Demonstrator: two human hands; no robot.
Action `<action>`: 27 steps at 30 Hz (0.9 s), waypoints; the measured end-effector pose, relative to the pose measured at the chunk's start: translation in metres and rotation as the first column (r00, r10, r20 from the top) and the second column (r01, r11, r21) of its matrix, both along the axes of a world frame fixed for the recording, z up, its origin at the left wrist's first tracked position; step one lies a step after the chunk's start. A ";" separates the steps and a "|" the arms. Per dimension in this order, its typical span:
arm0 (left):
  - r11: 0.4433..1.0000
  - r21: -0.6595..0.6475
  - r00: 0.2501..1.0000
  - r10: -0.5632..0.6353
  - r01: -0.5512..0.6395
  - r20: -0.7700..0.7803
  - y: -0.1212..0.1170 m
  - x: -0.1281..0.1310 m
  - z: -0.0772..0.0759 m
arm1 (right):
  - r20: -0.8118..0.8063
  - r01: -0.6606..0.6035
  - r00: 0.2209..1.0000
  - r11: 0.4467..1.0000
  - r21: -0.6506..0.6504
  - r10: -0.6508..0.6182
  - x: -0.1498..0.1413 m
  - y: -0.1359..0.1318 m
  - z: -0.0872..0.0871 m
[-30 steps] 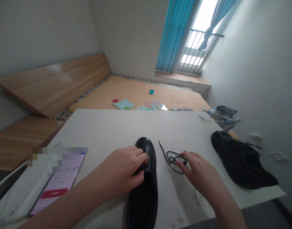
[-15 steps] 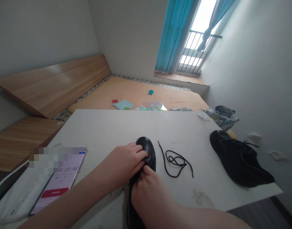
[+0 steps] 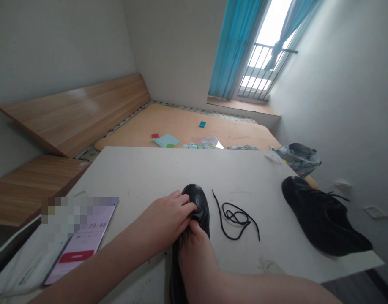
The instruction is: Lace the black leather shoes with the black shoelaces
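A narrow room with white walls opens ahead, and at its far end a barred window (image 3: 260,71) stands between blue curtains (image 3: 235,46). Below it lies a bare wooden bed base (image 3: 232,131), with long wooden boards (image 3: 73,114) along the left wall. A grey bag (image 3: 298,158) sits at the far right corner of the white worktop (image 3: 156,173), which fills the lower part of the view. A pale blue card (image 3: 166,140), a small teal square (image 3: 202,124) and some clear plastic (image 3: 209,142) lie on the bed base beyond the worktop's far edge. On the worktop, a black shoe (image 3: 323,217) with its lace tied lies near the right edge. A phone (image 3: 83,249) lies at the left, showing a timer and a red button, with part of its screen pixelated. The other black leather shoe (image 3: 198,202) rests mid-worktop, toe pointing away, its near end hidden behind the arm. The left hand (image 3: 164,221) and right hand (image 3: 194,247) are together, both clamped on this shoe around its opening. Just to its right lies a loose, looped black lace (image 3: 235,217), touching neither hand.
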State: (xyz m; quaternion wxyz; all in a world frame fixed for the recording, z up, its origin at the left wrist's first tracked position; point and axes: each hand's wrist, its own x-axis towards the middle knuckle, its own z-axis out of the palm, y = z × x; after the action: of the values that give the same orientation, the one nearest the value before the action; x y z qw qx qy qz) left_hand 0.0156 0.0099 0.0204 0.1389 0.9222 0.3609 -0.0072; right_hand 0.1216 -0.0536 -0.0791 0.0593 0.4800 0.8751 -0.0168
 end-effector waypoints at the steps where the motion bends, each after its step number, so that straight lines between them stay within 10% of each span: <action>1: 1.000 -0.001 1.000 0.001 -0.001 0.002 0.000 0.000 0.000 | 0.004 -0.003 1.000 1.000 0.001 0.003 0.001 0.000 0.001; 12: 1.000 -0.024 0.999 -0.015 0.016 0.031 0.003 -0.007 0.000 | 0.012 -0.053 0.999 0.996 0.066 0.052 0.008 0.007 0.021; 19: 0.996 -0.077 0.996 -0.030 0.037 0.086 0.005 -0.012 -0.001 | -0.229 -0.044 0.971 0.993 0.111 0.069 0.043 -0.009 0.071; 23: 0.989 -0.124 0.990 -0.062 0.077 0.123 0.002 -0.013 -0.002 | -0.668 0.042 0.731 0.986 -0.162 -0.141 0.079 -0.021 0.102; 27: 0.971 -0.220 0.986 -0.064 0.098 0.157 -0.002 -0.015 0.001 | -0.817 0.191 0.240 0.850 -0.490 -0.525 0.118 -0.027 0.103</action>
State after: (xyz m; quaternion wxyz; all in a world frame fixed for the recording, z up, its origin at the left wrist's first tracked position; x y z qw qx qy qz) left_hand 0.0003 0.0078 0.0214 0.2695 0.9121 0.3085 0.0147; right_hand 0.2400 -0.0811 0.0240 -0.3879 0.5556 0.5976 -0.4287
